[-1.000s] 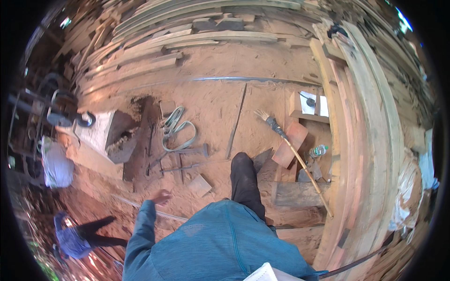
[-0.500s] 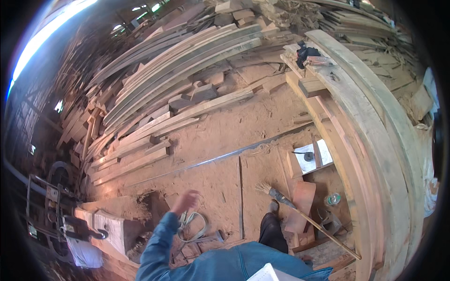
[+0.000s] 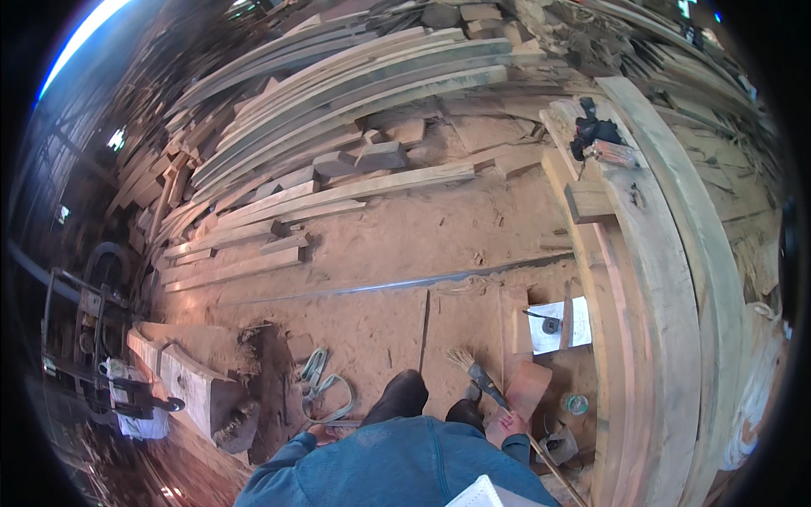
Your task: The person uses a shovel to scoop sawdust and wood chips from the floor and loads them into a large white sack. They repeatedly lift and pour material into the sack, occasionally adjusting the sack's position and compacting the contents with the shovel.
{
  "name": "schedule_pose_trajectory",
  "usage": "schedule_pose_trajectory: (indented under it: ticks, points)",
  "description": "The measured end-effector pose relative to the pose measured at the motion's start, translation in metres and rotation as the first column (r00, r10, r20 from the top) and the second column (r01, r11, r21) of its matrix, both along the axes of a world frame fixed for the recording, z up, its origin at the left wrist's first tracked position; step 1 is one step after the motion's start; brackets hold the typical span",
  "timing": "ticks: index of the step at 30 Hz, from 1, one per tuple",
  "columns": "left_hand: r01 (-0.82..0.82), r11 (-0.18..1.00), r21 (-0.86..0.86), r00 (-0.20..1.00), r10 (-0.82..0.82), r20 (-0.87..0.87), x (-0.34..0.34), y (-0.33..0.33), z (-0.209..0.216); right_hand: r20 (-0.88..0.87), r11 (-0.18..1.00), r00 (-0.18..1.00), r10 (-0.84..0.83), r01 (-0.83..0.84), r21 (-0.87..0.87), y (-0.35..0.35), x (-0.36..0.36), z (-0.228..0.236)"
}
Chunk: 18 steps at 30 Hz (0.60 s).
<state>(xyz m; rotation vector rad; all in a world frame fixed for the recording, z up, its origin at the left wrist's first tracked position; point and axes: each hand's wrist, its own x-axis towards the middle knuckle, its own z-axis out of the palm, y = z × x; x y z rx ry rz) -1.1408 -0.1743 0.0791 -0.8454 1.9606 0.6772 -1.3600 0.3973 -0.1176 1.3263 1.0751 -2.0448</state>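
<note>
Here we are, our right hand (image 3: 512, 422) apparently gripping the broom (image 3: 484, 380) that slants beneath it, a pick-up step calling for steady hold, while our left (image 3: 322, 434), grip unreadable, sits near the strap (image 3: 314, 368).

The broom handle (image 3: 556, 471) is cut off by the lower edge

The strap (image 3: 314, 368) lies left of the broom (image 3: 485, 382), the bottle (image 3: 575, 404) to its right.
</note>
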Motion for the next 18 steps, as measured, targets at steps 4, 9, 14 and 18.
schedule_pose_trajectory:
  ticks: [4,9,14,18]
  points:
    - [0.409,0.911,0.051,0.873,-0.374,-0.313,-0.063,0.008,-0.031,0.019,0.963,0.983,-0.184,0.184,-0.196,-0.008,0.032,-0.003]
    - [-0.539,0.603,0.588,0.797,0.592,0.124,-0.223,0.006,-0.019,0.250,0.971,0.942,-0.225,0.194,0.143,0.009,0.062,-0.009]
    - [-0.391,0.786,0.479,0.868,0.488,-0.092,-0.346,0.022,0.003,0.236,0.958,0.959,-0.157,0.090,0.271,0.026,0.045,-0.004]
    - [-0.272,0.783,0.559,0.932,0.360,-0.050,-0.407,0.006,-0.027,0.140,0.705,0.931,0.336,-0.348,0.618,0.011,-0.015,0.009]
